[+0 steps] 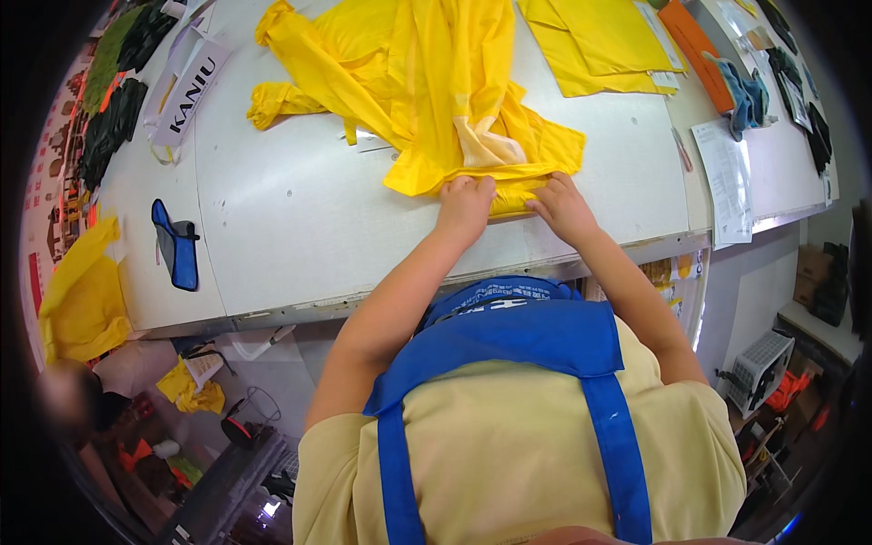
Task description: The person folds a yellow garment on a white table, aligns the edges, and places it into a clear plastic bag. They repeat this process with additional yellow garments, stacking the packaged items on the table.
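Closest to the lens we see our own blue apron [531, 336] over a pale yellow shirt, and both forearms run up from it to the near edge of the grey work table [300, 227]. On that edge lies the yellow garment [436, 82], spread away from us across the table, its long axis running from the hem at our hands toward the far side, one sleeve trailing off to the left of the hem.

Our left hand [465, 205] and right hand [563, 207] sit side by side on the garment's near hem, close together, fingers curled and pressing down on the folded edge; both grip cloth, neither is nearer than the other.

Left of the garment, well apart, a blue tool pouch [177, 245] lies on the table. Right of the garment sit flat yellow fabric pieces [599, 41], and beyond them a sheet of paper [727, 177].
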Tool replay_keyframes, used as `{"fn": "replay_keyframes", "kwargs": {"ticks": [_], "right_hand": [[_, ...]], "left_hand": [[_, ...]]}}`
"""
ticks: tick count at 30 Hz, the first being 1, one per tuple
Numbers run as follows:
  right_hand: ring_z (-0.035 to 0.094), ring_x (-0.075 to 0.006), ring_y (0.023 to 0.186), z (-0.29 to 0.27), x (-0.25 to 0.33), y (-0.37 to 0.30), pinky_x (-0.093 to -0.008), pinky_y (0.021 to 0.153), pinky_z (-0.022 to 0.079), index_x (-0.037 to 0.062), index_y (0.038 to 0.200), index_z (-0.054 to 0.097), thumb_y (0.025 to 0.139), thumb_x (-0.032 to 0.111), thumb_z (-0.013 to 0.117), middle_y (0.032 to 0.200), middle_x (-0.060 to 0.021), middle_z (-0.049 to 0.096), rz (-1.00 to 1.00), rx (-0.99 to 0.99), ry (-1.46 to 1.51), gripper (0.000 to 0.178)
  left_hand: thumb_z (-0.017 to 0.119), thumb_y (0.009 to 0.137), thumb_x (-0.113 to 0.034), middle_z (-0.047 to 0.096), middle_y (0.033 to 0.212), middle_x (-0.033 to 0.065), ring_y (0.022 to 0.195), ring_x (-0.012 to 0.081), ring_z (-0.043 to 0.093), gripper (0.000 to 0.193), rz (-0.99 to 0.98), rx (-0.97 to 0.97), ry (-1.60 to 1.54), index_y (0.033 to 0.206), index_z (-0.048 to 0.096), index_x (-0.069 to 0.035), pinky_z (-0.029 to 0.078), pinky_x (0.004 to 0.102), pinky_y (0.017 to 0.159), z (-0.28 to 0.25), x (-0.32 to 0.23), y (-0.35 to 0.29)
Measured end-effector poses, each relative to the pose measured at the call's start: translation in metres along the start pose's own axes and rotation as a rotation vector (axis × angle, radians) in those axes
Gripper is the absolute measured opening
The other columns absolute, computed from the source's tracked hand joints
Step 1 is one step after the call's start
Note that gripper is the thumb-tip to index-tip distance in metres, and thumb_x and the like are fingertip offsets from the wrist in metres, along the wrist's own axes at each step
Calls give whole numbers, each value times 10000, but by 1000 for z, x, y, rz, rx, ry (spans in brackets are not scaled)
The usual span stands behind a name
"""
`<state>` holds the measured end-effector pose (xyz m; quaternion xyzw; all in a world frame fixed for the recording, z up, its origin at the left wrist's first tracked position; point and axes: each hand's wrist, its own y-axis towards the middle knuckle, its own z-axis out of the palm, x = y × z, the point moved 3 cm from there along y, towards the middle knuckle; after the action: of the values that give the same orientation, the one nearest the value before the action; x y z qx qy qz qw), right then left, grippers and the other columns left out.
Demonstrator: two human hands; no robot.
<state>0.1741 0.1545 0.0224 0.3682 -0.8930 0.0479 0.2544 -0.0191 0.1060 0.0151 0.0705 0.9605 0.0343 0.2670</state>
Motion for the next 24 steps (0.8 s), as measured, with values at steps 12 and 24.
{"fn": "replay_keyframes", "kwargs": {"ticks": [12,24], "right_hand": [[461,-371,1158,-16,7,2,-411,979,420,43,1205,552,821,164,652,1211,-196,489,-22,-13,-136,415],[576,-224,1014,-42,-13,16,-363,944,372,164,1241,535,878,154,525,1020,-78,593,105,225,-475,364]], "left_hand": [[663,811,-235,586,1031,190,970,370,544,288,74,63,196,1008,578,-42,435,460,871,-11,-2,12],[582,778,-85,560,1084,168,886,320,567,225,147,281,407,991,596,-12,491,434,754,-26,-9,20]]}}
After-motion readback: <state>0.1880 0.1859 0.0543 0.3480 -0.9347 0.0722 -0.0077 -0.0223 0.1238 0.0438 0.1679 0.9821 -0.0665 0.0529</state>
